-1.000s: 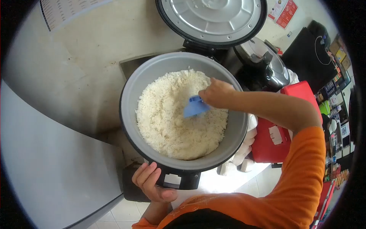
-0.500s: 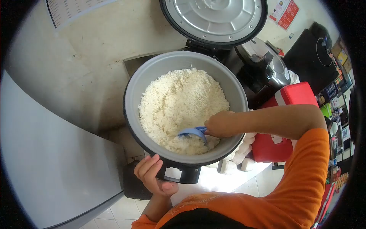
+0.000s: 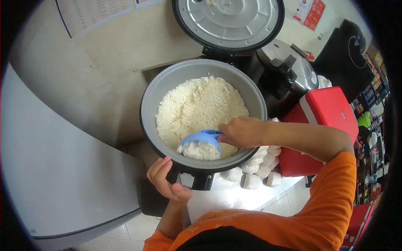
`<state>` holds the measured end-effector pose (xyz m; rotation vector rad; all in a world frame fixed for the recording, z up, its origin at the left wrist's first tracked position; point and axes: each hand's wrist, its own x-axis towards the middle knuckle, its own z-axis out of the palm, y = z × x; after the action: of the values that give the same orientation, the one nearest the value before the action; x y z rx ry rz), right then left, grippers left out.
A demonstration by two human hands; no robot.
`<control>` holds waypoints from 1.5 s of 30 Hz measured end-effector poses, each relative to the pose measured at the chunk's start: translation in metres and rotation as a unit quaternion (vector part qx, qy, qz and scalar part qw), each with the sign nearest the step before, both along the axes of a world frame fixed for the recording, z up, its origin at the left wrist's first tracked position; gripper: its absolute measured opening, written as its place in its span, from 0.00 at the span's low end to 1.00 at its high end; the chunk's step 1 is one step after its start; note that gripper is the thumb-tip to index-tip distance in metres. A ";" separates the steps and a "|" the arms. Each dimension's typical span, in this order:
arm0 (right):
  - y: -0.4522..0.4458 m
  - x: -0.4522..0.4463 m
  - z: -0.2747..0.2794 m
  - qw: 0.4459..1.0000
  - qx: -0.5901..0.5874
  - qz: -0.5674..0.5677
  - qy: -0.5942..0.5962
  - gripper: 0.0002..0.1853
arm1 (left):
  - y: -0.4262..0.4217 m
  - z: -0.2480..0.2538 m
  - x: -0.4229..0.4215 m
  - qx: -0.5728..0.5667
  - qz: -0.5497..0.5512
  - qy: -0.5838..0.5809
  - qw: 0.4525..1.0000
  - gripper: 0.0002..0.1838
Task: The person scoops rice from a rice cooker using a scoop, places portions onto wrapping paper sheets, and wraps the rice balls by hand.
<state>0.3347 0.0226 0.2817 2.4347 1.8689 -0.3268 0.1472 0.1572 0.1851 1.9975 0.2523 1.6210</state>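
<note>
My right hand point(image 3: 242, 132) grips the handle of a blue scoop point(image 3: 201, 136). The scoop is heaped with white rice and tips toward the near side of the pot. Below and behind it, cooked rice point(image 3: 203, 102) fills the lower part of a large grey rice cooker pot point(image 3: 254, 100). At the cooker's front left edge, beside the black handle point(image 3: 204, 181), is my left hand point(image 3: 164, 180). Its fingers are stretched out and its thumb is apart, with the fingertips at the rim. The cooker's metal lid point(image 3: 234, 23) stands raised at the back.
A second rice cooker point(image 3: 280, 62) stands behind on the right, with a red cooler box point(image 3: 331, 108) nearby. Several white wrapped bundles point(image 3: 252, 181) lie on the pale counter point(image 3: 222, 201). A grey curved appliance panel point(image 3: 63, 167) fills the left. Printed sheets hang on the wall.
My right hand has lifted the scoop out of the rice, now full, and drawn it toward the pot's near left side. My left hand's fingers have straightened slightly at the rim.
</note>
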 end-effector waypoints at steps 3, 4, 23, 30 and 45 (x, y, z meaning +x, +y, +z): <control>-0.007 0.010 -0.010 0.992 -0.043 -0.039 0.112 0.19 | 0.001 -0.003 -0.004 -0.006 0.000 0.018 1.000 0.26; -0.009 0.010 -0.006 0.998 -0.021 -0.051 0.033 0.19 | 0.001 -0.004 -0.005 -0.002 0.002 0.017 1.000 0.26; -0.015 0.005 0.000 0.994 -0.040 -0.068 0.081 0.20 | -0.012 0.010 -0.016 0.038 0.042 0.028 0.998 0.18; -0.110 -0.041 0.041 0.859 0.010 -0.298 0.415 0.19 | -0.068 -0.078 -0.113 0.046 -0.138 0.280 0.949 0.14; -0.160 -0.166 -0.272 0.905 0.052 -0.279 0.316 0.18 | -0.124 -0.218 -0.226 0.206 -0.206 0.580 0.761 0.23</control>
<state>0.1684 -0.1373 0.0092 3.1703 1.2736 -1.1974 -0.0789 0.0331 -0.0332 2.8860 -0.1362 -0.0280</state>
